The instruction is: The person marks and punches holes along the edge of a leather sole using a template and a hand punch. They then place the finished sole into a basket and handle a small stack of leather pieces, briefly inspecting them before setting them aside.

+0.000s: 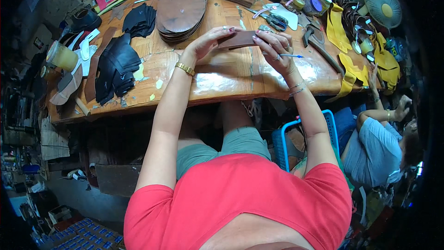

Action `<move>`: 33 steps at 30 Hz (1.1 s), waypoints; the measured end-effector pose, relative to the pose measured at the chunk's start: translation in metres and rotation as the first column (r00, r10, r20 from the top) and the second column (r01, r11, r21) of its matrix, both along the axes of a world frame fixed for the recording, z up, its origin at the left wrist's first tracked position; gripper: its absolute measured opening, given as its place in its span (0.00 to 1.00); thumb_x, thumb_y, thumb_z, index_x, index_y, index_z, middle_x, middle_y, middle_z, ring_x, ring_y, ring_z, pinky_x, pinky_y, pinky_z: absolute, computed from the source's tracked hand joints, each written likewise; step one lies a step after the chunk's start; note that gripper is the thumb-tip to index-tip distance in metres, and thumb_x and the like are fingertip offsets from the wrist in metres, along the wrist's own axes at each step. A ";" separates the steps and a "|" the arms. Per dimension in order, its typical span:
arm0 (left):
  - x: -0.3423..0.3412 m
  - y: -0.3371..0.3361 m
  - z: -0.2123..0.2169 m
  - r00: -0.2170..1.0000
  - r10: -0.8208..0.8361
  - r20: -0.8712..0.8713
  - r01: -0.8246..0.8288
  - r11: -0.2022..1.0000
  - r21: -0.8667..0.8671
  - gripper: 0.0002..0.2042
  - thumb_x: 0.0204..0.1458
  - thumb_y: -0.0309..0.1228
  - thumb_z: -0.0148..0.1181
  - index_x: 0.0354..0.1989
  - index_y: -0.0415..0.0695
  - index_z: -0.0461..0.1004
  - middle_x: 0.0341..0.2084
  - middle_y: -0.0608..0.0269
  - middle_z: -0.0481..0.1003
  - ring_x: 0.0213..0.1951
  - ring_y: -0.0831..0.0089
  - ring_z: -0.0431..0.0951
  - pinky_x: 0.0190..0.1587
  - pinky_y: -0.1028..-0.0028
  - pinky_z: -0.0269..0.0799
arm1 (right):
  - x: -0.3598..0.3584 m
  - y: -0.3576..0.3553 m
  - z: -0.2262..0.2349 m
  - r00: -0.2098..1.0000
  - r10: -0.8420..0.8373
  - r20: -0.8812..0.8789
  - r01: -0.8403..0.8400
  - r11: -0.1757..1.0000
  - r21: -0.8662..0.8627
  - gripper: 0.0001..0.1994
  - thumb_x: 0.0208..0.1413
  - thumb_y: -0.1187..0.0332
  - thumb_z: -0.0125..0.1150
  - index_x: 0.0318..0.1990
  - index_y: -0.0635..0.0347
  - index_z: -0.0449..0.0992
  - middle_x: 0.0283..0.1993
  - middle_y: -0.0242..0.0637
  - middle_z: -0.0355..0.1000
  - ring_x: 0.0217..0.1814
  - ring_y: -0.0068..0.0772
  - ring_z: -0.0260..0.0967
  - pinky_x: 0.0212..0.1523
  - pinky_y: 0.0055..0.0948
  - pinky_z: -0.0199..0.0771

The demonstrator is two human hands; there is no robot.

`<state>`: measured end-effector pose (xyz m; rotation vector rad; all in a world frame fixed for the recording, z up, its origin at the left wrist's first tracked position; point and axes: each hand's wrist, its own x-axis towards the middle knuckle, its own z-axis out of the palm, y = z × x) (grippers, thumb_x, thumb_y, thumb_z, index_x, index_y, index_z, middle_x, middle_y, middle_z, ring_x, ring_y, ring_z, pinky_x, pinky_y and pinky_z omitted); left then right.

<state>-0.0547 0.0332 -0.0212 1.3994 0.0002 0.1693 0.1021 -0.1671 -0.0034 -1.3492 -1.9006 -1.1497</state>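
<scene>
A brown strip of leather (pixel 239 40) is held up over the near middle of the wooden table (pixel 175 81). My left hand (pixel 208 42) grips its left end, fingers along the top edge. At the other end, my right hand (pixel 276 50) closes its fingers on the leather. A thin blue pen (pixel 292 56) sticks out to the right from between the fingers of that same hand. Behind my left hand lies a stack of rounded brown leather panels (pixel 181 7).
Black leather pieces (pixel 118 67) lie on the left, near a jar of yellowish stuff (pixel 62 56). A hammer (pixel 322 48), scissors (pixel 277 21) and yellow leather pieces (pixel 339 30) are to the right. Below the table stands a blue basket (pixel 279 146); a person in grey (pixel 374 153) sits beyond it.
</scene>
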 end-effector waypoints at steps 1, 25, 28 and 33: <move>-0.005 -0.005 0.003 0.996 0.066 -0.054 -0.071 0.993 -0.092 0.23 0.57 0.45 0.54 0.53 0.40 0.72 0.46 0.60 0.75 0.49 0.74 0.73 0.53 0.72 0.67 | -0.002 0.001 0.002 1.000 0.004 0.013 -0.004 1.000 0.003 0.22 0.44 0.73 0.63 0.50 0.48 0.74 0.54 0.28 0.72 0.50 0.27 0.69 0.50 0.31 0.64; 0.076 0.052 -0.008 0.846 0.428 -0.318 -0.099 0.712 0.695 0.19 0.46 0.42 0.63 0.37 0.36 0.80 0.28 0.62 0.79 0.32 0.76 0.75 0.37 0.77 0.67 | 0.108 -0.024 -0.069 0.542 -0.389 -0.745 0.182 0.920 -0.347 0.19 0.40 0.66 0.71 0.42 0.63 0.80 0.38 0.48 0.78 0.37 0.41 0.78 0.42 0.35 0.76; 0.081 0.052 -0.014 0.821 0.502 -0.272 -0.087 0.580 0.810 0.20 0.46 0.43 0.62 0.39 0.38 0.80 0.30 0.57 0.79 0.34 0.69 0.77 0.41 0.72 0.68 | 0.098 -0.029 -0.057 0.534 -0.346 -0.772 0.107 0.933 -0.344 0.18 0.41 0.68 0.71 0.42 0.63 0.80 0.36 0.46 0.79 0.35 0.34 0.78 0.39 0.31 0.75; 0.086 0.070 -0.033 0.827 0.542 -0.150 -0.148 0.468 0.871 0.20 0.48 0.45 0.56 0.48 0.51 0.79 0.45 0.50 0.77 0.51 0.53 0.73 0.57 0.63 0.64 | 0.077 -0.046 -0.040 0.335 -0.267 -0.903 -0.029 0.956 -0.293 0.15 0.42 0.72 0.71 0.40 0.62 0.81 0.32 0.36 0.79 0.33 0.22 0.74 0.36 0.25 0.73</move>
